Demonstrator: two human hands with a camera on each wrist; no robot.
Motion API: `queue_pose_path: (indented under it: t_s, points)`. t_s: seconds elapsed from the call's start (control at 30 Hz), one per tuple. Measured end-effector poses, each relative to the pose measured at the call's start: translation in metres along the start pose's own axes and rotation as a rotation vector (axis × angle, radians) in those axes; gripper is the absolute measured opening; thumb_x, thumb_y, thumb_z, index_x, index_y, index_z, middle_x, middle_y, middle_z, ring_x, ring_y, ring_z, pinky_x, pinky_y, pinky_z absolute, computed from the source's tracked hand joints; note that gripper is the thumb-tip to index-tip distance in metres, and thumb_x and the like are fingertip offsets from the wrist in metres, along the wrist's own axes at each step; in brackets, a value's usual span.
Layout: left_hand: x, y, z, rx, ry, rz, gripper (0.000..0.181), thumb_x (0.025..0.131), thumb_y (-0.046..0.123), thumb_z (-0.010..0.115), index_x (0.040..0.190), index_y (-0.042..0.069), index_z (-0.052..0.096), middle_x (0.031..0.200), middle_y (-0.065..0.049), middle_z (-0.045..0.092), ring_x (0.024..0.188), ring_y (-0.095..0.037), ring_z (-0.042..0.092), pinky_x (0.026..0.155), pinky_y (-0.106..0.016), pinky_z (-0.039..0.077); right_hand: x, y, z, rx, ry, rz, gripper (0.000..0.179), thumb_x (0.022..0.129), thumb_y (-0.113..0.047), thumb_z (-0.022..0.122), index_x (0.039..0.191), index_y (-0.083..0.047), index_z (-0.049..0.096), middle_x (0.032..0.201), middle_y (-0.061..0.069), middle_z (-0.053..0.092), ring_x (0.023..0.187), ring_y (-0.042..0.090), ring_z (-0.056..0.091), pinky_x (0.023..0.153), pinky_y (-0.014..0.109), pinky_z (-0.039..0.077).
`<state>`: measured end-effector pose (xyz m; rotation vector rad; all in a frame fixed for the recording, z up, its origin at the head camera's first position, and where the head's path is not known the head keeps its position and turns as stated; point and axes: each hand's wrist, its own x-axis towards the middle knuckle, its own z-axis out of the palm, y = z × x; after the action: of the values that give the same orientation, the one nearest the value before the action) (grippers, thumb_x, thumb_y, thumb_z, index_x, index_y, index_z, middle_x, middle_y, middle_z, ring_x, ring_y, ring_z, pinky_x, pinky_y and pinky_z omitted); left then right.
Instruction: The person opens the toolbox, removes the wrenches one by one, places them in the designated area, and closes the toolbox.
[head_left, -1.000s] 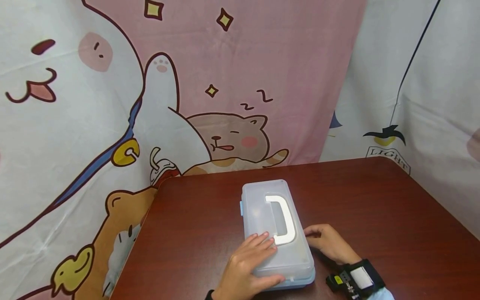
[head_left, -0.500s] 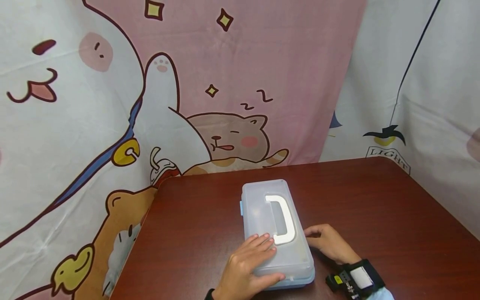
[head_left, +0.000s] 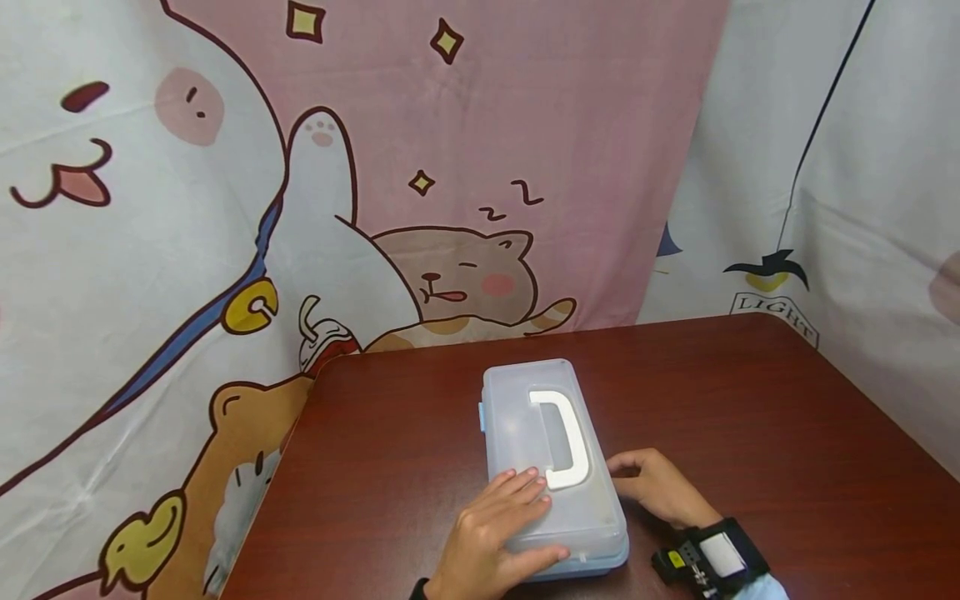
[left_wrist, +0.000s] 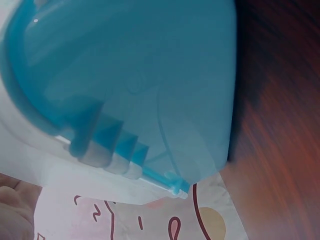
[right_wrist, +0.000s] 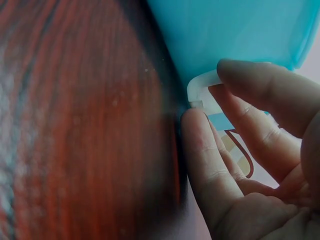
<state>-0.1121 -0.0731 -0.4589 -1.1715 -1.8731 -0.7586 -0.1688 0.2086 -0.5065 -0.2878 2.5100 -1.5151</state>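
A plastic storage box [head_left: 517, 425] with a translucent lid and light blue base lies lengthwise on the table. A white carrying handle [head_left: 579, 450] lies on its lid. My left hand [head_left: 491, 533] rests on the near left of the lid, fingers extended and thumb toward the near end. My right hand [head_left: 660, 487] is at the box's right side with bent fingers. In the right wrist view, its fingertips pinch a white latch [right_wrist: 202, 89] on the blue wall. The left wrist view is mostly filled by the blue base [left_wrist: 150, 65], with part of my left hand at lower left.
The reddish-brown wooden table [head_left: 390, 442] extends around the box on both sides. A light blue tab [head_left: 482, 417] sticks out from the box's left side. Behind the table hangs a printed cloth [head_left: 600, 150] with cartoon animals. A black wrist camera [head_left: 708, 558] is strapped to my right wrist.
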Motion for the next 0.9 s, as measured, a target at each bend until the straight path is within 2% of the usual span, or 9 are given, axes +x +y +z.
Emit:
queue_pose_path:
  t_s: [0.13, 0.37, 0.9]
  points:
    - [0.001, -0.001, -0.001, 0.000, 0.009, 0.011, 0.049, 0.071, 0.039, 0.083, 0.106, 0.006, 0.071, 0.112, -0.010, 0.068, 0.112, -0.022, 0.061, 0.093, -0.041, 0.048, 0.001, 0.000, 0.000, -0.014, 0.005, -0.011, 0.024, 0.077, -0.032, 0.078, 0.092, -0.014, 0.073, 0.088, -0.001, 0.069, 0.086, 0.021, 0.061, 0.072, 0.034, 0.050]
    - [0.003, -0.003, -0.006, 0.002, 0.075, 0.039, 0.050, 0.069, 0.037, 0.085, 0.104, 0.003, 0.071, 0.108, -0.014, 0.068, 0.107, -0.026, 0.064, 0.090, -0.043, 0.050, 0.000, 0.001, -0.003, -0.023, 0.002, -0.022, 0.022, 0.077, -0.032, 0.077, 0.091, -0.015, 0.073, 0.089, -0.002, 0.069, 0.085, 0.019, 0.060, 0.070, 0.031, 0.049]
    - [0.000, -0.001, -0.014, -0.037, 0.113, -0.008, 0.050, 0.067, 0.034, 0.086, 0.101, 0.002, 0.071, 0.107, -0.015, 0.068, 0.103, -0.028, 0.065, 0.089, -0.042, 0.050, -0.001, 0.003, -0.001, 0.002, -0.004, 0.022, 0.025, 0.077, -0.035, 0.078, 0.092, -0.016, 0.074, 0.092, -0.001, 0.069, 0.089, 0.019, 0.060, 0.075, 0.037, 0.050]
